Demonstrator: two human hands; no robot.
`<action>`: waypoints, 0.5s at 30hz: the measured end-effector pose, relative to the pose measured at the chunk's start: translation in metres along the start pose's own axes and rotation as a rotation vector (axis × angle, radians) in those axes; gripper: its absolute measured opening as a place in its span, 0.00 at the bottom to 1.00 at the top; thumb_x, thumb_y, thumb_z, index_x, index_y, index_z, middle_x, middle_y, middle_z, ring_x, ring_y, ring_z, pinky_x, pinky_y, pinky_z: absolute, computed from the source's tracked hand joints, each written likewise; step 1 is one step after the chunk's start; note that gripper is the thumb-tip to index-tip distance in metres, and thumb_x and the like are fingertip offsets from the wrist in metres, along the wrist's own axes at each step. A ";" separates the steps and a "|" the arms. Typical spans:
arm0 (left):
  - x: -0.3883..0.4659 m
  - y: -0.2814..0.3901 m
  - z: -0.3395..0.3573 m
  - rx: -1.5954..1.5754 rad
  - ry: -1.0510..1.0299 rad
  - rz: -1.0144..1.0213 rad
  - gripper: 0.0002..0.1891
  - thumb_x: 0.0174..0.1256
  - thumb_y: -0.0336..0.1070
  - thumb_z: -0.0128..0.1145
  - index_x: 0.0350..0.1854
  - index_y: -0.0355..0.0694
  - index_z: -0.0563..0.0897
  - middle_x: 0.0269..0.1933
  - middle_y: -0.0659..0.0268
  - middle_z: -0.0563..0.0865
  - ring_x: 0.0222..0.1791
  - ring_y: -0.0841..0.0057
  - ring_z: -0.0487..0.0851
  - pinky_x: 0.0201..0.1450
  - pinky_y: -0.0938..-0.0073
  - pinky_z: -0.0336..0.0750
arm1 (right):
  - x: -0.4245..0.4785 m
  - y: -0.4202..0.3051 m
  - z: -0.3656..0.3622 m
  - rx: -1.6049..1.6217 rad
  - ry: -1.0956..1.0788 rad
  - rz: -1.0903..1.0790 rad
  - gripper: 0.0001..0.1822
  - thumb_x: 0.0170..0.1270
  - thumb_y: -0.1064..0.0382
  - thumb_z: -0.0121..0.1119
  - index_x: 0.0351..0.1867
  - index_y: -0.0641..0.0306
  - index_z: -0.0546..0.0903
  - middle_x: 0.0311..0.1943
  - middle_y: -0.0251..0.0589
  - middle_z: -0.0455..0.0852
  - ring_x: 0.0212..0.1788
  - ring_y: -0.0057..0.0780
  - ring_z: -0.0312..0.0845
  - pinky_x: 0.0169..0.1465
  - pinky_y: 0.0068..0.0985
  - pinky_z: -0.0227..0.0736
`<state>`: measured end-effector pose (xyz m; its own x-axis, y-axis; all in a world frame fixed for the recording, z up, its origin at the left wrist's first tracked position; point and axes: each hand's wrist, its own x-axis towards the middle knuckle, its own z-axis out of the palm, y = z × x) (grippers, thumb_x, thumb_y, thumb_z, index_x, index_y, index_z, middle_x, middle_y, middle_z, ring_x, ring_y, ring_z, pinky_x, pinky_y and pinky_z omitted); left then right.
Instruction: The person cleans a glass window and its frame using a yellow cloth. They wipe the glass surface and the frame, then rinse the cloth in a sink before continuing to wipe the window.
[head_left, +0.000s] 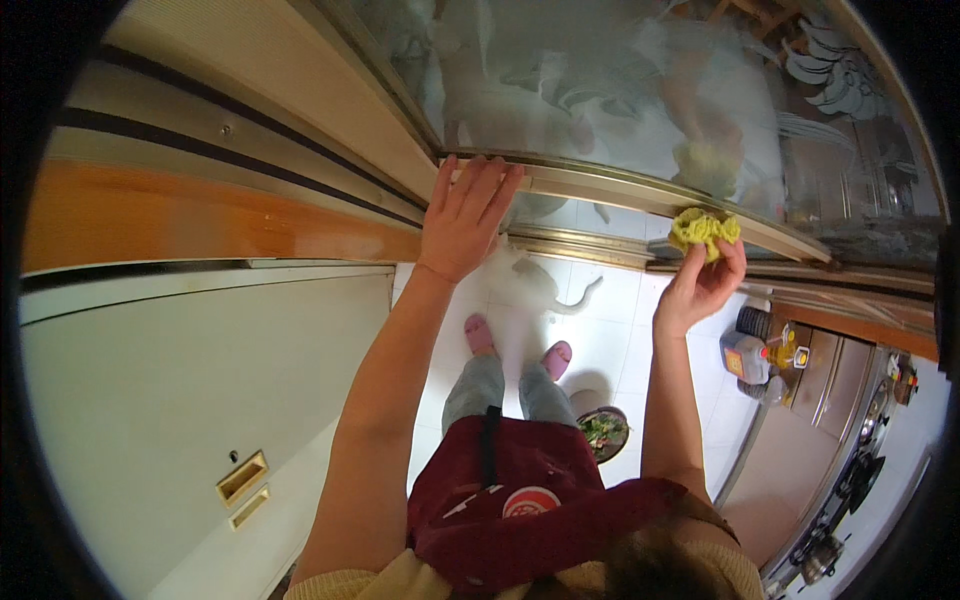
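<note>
My right hand (705, 281) pinches a crumpled yellow cloth (703, 231) against the metal crossbar (600, 187) of a framed glass door panel. Fingers spread, my left hand (466, 217) rests on the same crossbar near its left end and holds nothing. Above the bar, the glass pane (570, 82) looks hazy and streaked, with a printed pattern and reflections of my arm and the cloth. The palm side of my left hand is hidden.
A pale cat (532, 277) is on the white tiled floor near my pink slippers (480, 335). Beside my legs stands a bin (606, 435) of vegetable scraps. Bottles and a large jug (744, 356) stand by the kitchen cabinets at right; a white cabinet door (202, 405) is at left.
</note>
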<state>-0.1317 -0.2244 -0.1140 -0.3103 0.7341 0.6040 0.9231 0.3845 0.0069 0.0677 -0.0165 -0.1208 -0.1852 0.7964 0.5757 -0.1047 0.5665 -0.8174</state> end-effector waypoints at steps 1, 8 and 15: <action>-0.003 -0.001 0.003 0.010 0.031 -0.016 0.31 0.56 0.25 0.55 0.67 0.46 0.76 0.63 0.61 0.76 0.64 0.61 0.73 0.73 0.51 0.65 | 0.000 0.000 -0.002 -0.023 -0.047 -0.098 0.16 0.68 0.76 0.57 0.55 0.64 0.71 0.63 0.49 0.69 0.63 0.35 0.71 0.65 0.30 0.67; -0.023 -0.019 0.045 0.185 0.312 0.015 0.30 0.57 0.28 0.56 0.66 0.51 0.79 0.65 0.63 0.77 0.67 0.62 0.73 0.72 0.52 0.66 | -0.006 0.038 0.025 -0.397 -0.272 -0.618 0.15 0.56 0.73 0.66 0.44 0.55 0.81 0.60 0.45 0.81 0.64 0.46 0.68 0.68 0.38 0.58; -0.122 -0.026 0.118 0.102 0.070 -0.044 0.29 0.56 0.32 0.56 0.66 0.47 0.80 0.73 0.59 0.71 0.71 0.58 0.69 0.75 0.53 0.60 | -0.029 0.078 0.052 -0.336 -0.168 -0.848 0.23 0.52 0.76 0.67 0.47 0.47 0.79 0.61 0.43 0.81 0.64 0.42 0.67 0.71 0.41 0.54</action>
<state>-0.1440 -0.2582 -0.2820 -0.3301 0.6756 0.6592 0.8799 0.4730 -0.0442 0.0139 -0.0063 -0.2028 -0.3185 0.0609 0.9460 0.0140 0.9981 -0.0595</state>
